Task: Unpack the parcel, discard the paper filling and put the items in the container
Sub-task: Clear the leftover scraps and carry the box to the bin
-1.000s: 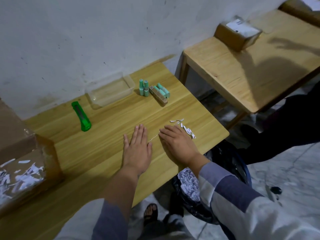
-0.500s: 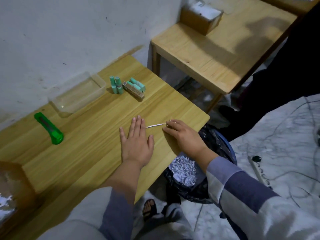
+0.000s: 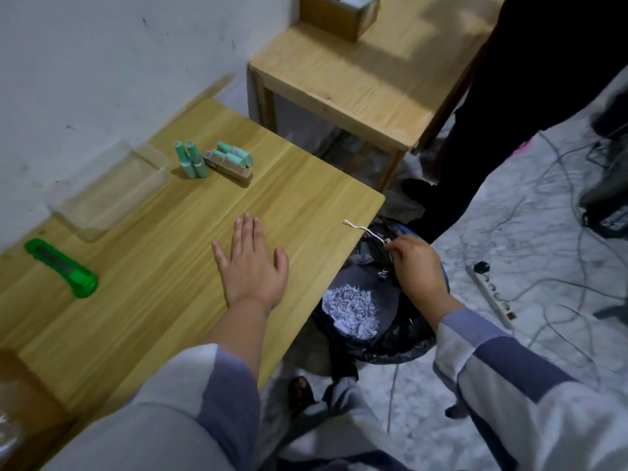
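Observation:
My left hand [image 3: 253,263] lies flat and open on the wooden table [image 3: 163,266]. My right hand [image 3: 416,263] is off the table's right edge, above the black bin bag [image 3: 384,338], pinching a thin white paper strip [image 3: 362,228]. White shredded paper [image 3: 351,309] lies inside the bag. Green cylinders [image 3: 191,159] and a small pack of green cells [image 3: 229,159] stand at the table's far side. To their left is the clear plastic container [image 3: 112,193]. A corner of the brown parcel box [image 3: 13,392] shows at the lower left.
A green box cutter [image 3: 63,268] lies on the table's left. A second wooden table [image 3: 360,79] with a cardboard box [image 3: 338,13] stands beyond. A person in dark clothing [image 3: 509,79] stands at right. A power strip [image 3: 491,295] and cables cross the floor.
My right hand has swept the paper scraps off the table's right edge and now holds a strip over the bin bag. My left hand stays flat. The view has turned right.

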